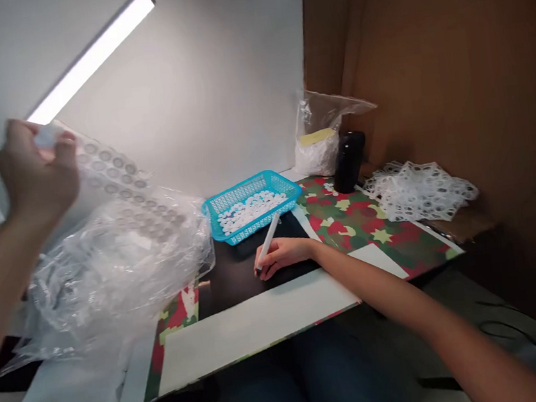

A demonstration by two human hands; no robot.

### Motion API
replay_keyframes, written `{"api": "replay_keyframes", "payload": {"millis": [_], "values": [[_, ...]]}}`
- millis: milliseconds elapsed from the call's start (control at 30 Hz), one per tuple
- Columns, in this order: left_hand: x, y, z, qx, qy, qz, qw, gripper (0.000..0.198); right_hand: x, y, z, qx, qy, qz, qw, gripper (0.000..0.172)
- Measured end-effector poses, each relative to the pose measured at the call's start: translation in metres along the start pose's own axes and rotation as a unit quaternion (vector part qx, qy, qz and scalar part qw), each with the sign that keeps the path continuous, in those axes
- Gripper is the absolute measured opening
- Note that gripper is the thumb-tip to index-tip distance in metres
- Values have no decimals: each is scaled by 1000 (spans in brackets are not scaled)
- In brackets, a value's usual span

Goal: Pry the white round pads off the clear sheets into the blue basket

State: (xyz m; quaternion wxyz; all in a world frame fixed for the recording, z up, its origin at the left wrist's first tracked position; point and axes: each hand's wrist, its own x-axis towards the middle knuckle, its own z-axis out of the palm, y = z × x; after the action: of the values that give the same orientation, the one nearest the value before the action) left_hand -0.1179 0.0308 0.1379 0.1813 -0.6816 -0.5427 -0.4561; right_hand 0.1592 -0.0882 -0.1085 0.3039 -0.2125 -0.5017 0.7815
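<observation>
My left hand [39,166] is raised at the upper left, its fingers closed on the corner of a translucent sheet with rows of round pieces [117,170]. The sheet slants down into a big heap of clear plastic bags [116,270]. My right hand [284,255] rests over a black mat [231,279], fingers wrapped round a white pen-like tool [269,236] held tilted with its lower end near the mat. Just beyond it stands a turquoise basket [257,227] with many small white round pieces [252,209] inside.
A lit lamp bar [96,53] slants behind my left hand. At the back right are a clear bag of white pieces [318,153] and a black cylinder [349,162]. A pile of white perforated sheets [419,191] lies at right. A pale strip [244,329] runs along the front edge.
</observation>
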Motion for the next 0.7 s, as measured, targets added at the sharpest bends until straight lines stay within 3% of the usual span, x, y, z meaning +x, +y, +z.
{"api": "replay_keyframes", "payload": {"millis": [167,500,600,700], "values": [[8,-18,-1,93,16,34,995,34,0,3,-1,-4,-12,-3,1000,23],[-3,-72,27,112,-94,-16,989,23,0,3,1,-10,3,8,1000,21],[-6,-84,29,111,-148,-18,983,26,0,3,0,-11,4,11,1000,21],[-10,-95,33,87,-238,2,967,27,0,3,1,-13,4,13,1000,21]]}}
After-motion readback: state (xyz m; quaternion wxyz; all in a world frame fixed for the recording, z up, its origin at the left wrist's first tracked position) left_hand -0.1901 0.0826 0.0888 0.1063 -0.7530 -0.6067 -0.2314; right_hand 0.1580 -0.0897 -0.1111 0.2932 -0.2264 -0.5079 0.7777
